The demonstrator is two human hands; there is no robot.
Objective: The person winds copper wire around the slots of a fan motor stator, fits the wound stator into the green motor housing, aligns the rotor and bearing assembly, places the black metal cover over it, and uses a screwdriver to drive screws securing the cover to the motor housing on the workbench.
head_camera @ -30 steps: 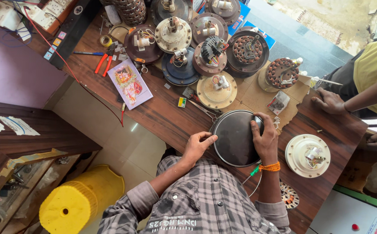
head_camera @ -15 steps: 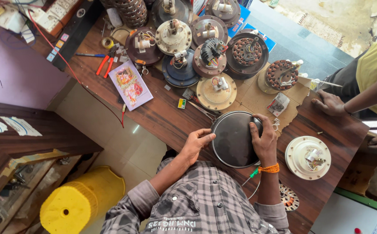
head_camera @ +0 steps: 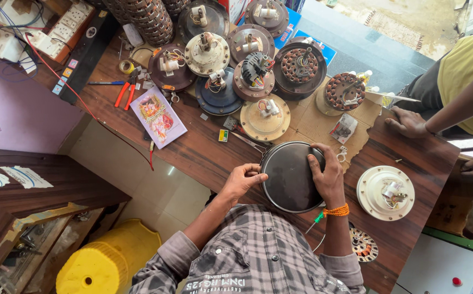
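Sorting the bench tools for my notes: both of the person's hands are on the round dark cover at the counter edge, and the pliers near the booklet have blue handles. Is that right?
Not quite. The pliers have red handles, not blue; the head view shows them beside the booklet. The rest stands: the left hand and right hand are both on the round dark cover at the counter edge.

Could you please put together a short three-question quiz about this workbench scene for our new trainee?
1. True or false: both of the person's hands touch the dark round cover.
2. Which tool lies nearest the booklet: A) red-handled pliers, B) a hammer, C) a saw?
3. Which side of the dark round cover does the cream motor housing sit on?

Key: 1 true: left hand, right hand. 2 A. 3 The right-hand side.
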